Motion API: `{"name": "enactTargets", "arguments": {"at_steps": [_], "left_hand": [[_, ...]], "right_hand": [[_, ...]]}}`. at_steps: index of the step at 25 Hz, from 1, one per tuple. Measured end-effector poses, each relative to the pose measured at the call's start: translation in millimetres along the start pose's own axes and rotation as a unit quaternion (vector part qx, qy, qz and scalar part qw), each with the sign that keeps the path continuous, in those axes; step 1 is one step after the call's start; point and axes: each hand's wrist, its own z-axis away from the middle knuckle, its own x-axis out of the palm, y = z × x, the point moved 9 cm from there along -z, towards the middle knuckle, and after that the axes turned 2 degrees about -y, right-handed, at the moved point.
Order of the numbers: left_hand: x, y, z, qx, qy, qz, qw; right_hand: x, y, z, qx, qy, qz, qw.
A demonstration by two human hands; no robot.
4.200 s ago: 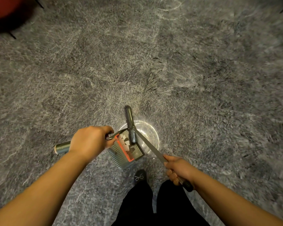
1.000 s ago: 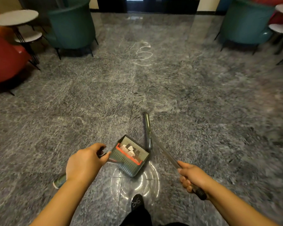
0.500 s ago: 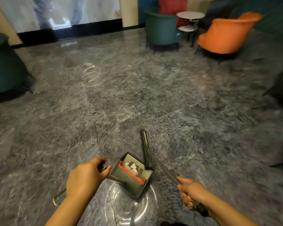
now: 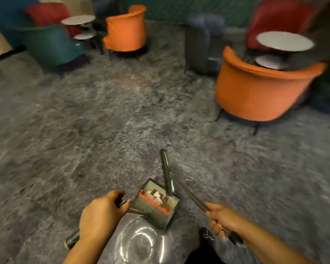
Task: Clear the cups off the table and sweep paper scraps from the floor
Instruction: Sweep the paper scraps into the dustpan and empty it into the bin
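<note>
Both hands grip tools — left hand the dustpan, right hand the broom beside it.

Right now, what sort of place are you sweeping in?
Probably a lounge or café seating area: orange armchairs, a teal armchair and small round side tables stand in groups on a polished grey stone floor.

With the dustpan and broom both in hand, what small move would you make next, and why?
Probably carry on walking while keeping the grey, red-edged dustpan level. The left hand grips its handle, the right hand grips the long-handled dark broom, pale scraps lie in the pan, and no scraps show on the grey floor ahead.
</note>
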Motion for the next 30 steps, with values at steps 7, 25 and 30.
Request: {"name": "enactTargets", "arguments": {"at_steps": [7, 25, 30], "left_hand": [[38, 145, 13, 0.151, -0.060, -0.037, 0.986], [113, 623, 109, 0.434, -0.008, -0.063, 0.899], [133, 753, 109, 0.491, -0.019, -0.053, 0.869]], "right_hand": [[-111, 84, 86, -0.006, 0.111, -0.161, 0.981], [-458, 203, 231, -0.055, 0.224, -0.351, 0.907], [-552, 210, 233, -0.046, 0.249, -0.376, 0.891]]}}
